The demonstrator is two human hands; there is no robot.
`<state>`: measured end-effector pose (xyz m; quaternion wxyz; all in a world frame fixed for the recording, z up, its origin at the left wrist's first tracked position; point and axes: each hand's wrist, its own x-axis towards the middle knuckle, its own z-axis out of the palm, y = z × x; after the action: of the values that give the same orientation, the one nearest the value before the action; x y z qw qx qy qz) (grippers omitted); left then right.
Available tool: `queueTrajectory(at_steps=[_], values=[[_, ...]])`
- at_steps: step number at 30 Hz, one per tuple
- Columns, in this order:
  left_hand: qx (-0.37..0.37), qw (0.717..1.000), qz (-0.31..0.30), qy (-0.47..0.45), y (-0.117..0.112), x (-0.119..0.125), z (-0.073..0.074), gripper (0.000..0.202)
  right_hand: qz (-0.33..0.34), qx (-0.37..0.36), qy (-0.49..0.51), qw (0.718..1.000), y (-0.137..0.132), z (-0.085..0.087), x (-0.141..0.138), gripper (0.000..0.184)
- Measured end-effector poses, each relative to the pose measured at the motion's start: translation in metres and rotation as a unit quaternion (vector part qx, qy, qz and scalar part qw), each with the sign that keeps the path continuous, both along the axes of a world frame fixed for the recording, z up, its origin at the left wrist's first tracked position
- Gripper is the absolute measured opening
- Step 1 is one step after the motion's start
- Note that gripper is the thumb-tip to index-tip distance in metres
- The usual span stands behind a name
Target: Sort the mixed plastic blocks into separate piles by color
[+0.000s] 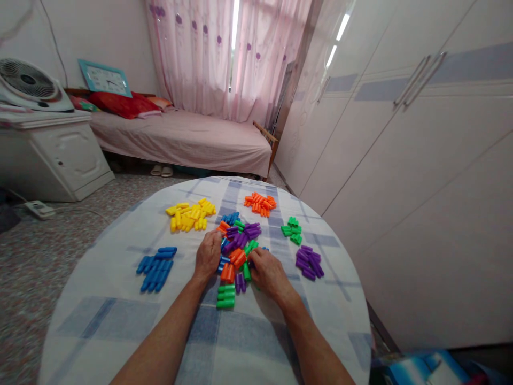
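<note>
A mixed pile of plastic building pieces, each made of joined tubes, lies mid-table, with purple pieces (241, 235), orange pieces (238, 258) and green pieces (226, 296) among them. At the pile's left edge is my left hand (208, 252), fingers curled in beside blue pieces (223, 262); its fingertips are hidden. My right hand (267, 270) reaches into the pile's right side, fingers bent together near a green piece (246, 271). A dark bit shows at its fingertips, too small to name.
Sorted by colour around the pile are a yellow group (192, 215), a blue group (157, 270), an orange group (260, 203), a green group (292, 230) and a purple group (309, 262). A checked cloth (180, 342) covers the round table. Beyond stand a bed (184, 133) and a wardrobe (401, 176).
</note>
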<state>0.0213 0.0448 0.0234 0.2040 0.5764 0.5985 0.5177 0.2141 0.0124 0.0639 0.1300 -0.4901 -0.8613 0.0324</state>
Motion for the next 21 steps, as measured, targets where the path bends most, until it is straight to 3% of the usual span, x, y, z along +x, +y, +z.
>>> queueTrajectory(at_steps=[4, 9, 15, 18, 21], values=[[-0.005, 1.000, 0.009, -0.002, -0.001, 0.001, 0.003, 0.040, -0.007, 0.001, 0.007, 1.000, 0.000, -0.001, 0.003, 0.026], [-0.003, 1.000, 0.009, 0.002, 0.000, 0.001, 0.002, 0.042, -0.019, -0.018, 0.151, 0.988, 0.002, -0.007, 0.011, 0.021], [-0.014, 1.000, 0.009, -0.004, 0.000, 0.000, 0.000, 0.043, -0.087, -0.100, 0.362, 0.923, 0.009, -0.014, 0.039, 0.020], [-0.011, 1.000, 0.010, 0.000, 0.001, 0.000, -0.001, 0.043, -0.107, -0.148, 0.389, 0.903, 0.008, -0.011, 0.051, 0.021], [0.001, 1.000, 0.009, 0.005, 0.001, -0.001, -0.001, 0.042, -0.090, -0.148, 0.352, 0.920, 0.000, -0.006, 0.046, 0.020]])
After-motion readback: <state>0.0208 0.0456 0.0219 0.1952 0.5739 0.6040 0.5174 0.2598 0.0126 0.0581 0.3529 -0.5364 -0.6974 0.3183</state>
